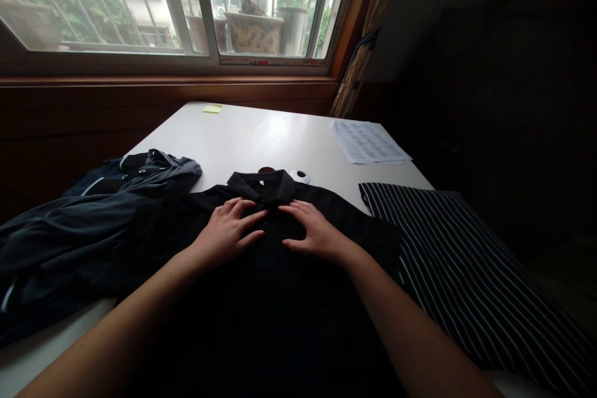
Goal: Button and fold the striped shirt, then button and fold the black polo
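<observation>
A black polo shirt (280,298) lies spread out, front side up, its collar (284,185) pointing toward the window. My left hand (229,228) rests on the shirt's chest just below the collar, left of the buttons, with its fingers spread apart. On the other side of the buttons, my right hand (316,231) lies on the cloth, its thumb and fingers apart. Neither hand visibly grips any fabric. The lower part of the shirt is too dark to make out.
Crumpled dark blue-grey clothing (153,205) lies at the left, and a striped black garment (448,242) at the right. On the white table (261,137) are printed papers (368,142), yellow sticky notes (212,109), a white round object (300,176) and a dark brown one (266,170).
</observation>
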`<state>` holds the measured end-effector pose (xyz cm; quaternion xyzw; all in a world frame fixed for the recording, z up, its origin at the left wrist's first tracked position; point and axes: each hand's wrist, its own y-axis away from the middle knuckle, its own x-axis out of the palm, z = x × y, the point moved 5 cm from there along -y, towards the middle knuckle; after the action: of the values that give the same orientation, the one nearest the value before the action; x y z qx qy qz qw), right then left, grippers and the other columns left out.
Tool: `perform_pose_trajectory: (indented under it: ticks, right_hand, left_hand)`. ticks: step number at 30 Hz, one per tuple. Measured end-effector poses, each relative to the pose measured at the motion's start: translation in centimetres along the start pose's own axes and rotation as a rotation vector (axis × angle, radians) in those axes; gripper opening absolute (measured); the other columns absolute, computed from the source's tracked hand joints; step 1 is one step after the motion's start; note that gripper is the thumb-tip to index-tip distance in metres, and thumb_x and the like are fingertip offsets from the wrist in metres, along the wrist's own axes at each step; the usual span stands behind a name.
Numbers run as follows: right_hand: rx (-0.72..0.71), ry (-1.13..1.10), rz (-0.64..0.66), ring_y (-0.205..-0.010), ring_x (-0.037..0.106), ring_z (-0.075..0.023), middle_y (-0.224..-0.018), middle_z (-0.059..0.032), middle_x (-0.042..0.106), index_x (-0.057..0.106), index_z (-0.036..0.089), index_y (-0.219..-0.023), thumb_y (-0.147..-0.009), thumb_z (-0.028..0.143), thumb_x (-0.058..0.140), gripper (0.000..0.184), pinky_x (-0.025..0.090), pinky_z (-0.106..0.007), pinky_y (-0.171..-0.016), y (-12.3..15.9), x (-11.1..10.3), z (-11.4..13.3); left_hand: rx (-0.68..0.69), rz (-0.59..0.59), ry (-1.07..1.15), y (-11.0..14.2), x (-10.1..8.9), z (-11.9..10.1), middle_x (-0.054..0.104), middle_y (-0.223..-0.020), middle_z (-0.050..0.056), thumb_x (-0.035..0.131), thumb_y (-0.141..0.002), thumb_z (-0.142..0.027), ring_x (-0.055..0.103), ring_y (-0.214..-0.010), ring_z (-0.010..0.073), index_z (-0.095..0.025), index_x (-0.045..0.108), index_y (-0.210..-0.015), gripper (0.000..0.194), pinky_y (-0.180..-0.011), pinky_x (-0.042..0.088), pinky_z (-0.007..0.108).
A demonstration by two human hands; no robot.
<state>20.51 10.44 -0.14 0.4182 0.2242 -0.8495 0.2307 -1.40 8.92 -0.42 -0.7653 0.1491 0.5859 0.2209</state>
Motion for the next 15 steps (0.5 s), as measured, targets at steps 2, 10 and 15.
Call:
perform_pose_trajectory:
  ticks: [2, 10, 15]
  right_hand:
    - [0.008, -0.003, -0.011, -0.14, 0.041, -0.0282, -0.145, -0.0109, 0.053, 0.053, 0.025, -0.142, -0.081, 0.03, 0.075, 0.065, 0.035, -0.051, -0.116, -0.01, 0.0, -0.1]
    - [-0.006, 0.008, 0.012, -0.141, 0.039, -0.029, -0.146, -0.011, 0.051, 0.055, 0.025, -0.14, -0.078, 0.032, 0.078, 0.067, 0.034, -0.052, -0.117, 0.03, -0.12, 0.16]
    - [-0.009, 0.022, 0.014, -0.141, 0.039, -0.0284, -0.146, -0.0105, 0.051, 0.056, 0.027, -0.139, -0.082, 0.031, 0.074, 0.06, 0.034, -0.052, -0.117, 0.02, -0.13, 0.22]
  left_hand:
    - [0.006, 0.002, -0.004, 0.0, 0.03, -0.01, 0.047, -0.146, 0.006, 0.05, -0.097, -0.056, 0.035, -0.138, 0.0359, -0.042, 0.049, -0.144, 0.049, -0.109, 0.037, 0.058]
    - [0.004, 0.007, -0.013, 0.0, 0.16, 0.03, 0.047, -0.146, 0.006, 0.048, -0.098, -0.057, 0.034, -0.138, 0.0353, -0.043, 0.047, -0.145, 0.05, -0.109, 0.037, 0.058]
    - [0.004, -0.005, 0.006, -0.01, 0.07, 0.01, 0.047, -0.146, 0.006, 0.05, -0.097, -0.056, 0.035, -0.138, 0.0358, -0.043, 0.049, -0.145, 0.049, -0.109, 0.036, 0.059]
